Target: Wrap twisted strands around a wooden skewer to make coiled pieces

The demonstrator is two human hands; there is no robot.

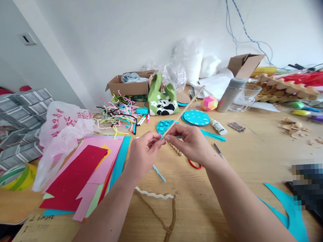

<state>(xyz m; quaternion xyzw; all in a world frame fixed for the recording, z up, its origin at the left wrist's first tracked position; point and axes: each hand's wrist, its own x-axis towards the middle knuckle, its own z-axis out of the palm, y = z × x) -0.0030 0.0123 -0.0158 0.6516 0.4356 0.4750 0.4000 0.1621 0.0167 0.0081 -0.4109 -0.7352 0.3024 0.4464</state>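
Note:
A thin wooden stick slants up to the right from the fingertips of my right hand, which pinches it near its lower end. Close beside it, my left hand has its fingers pressed together at that same end. A tiny bluish bit shows between the fingertips; its kind is too small to make out. On the table below lie a short light-blue strip, a twisted beige piece and red scissor handles, partly hidden by my right hand. Nearer me is a brown cord with a white wavy strip.
Coloured paper sheets lie left, beside a plastic bag. Behind stand a pile of pipe cleaners, a green panda bag, blue dotted discs, a glue bottle and a grey flask. Blue scraps lie right.

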